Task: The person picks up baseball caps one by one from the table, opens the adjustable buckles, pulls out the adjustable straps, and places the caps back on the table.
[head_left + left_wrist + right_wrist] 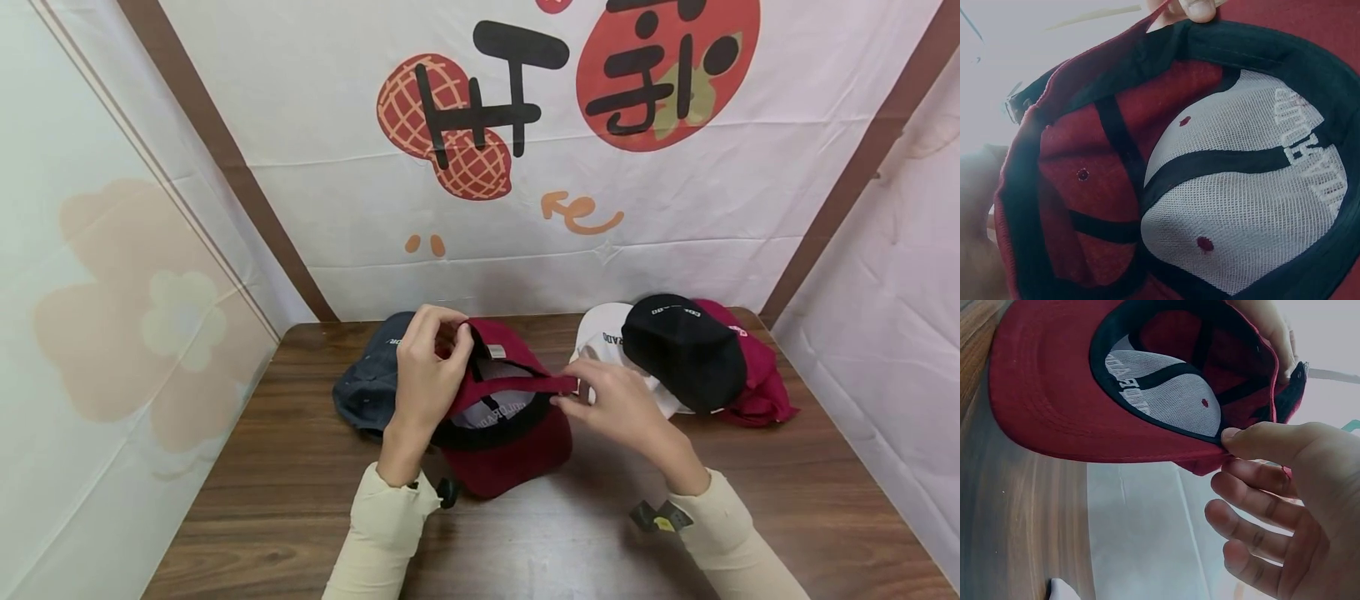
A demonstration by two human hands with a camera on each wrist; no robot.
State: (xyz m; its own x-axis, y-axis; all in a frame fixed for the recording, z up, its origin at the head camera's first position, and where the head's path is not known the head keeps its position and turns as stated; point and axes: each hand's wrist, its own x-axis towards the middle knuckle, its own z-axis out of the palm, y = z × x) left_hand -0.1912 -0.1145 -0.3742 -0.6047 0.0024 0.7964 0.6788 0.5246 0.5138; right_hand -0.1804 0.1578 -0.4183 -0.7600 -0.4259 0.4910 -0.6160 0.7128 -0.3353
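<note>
While the left hand [423, 375] and right hand [618, 404] pinch the red cap [517, 462] at left and right, its inside shows, presumably because both grips spread it.

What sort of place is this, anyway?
Probably a small makeshift booth, though its wider surroundings are out of view. Printed cloth rises behind the wooden table, similar panels flank it, and several caps lie there beside the red cap being handled.
</note>
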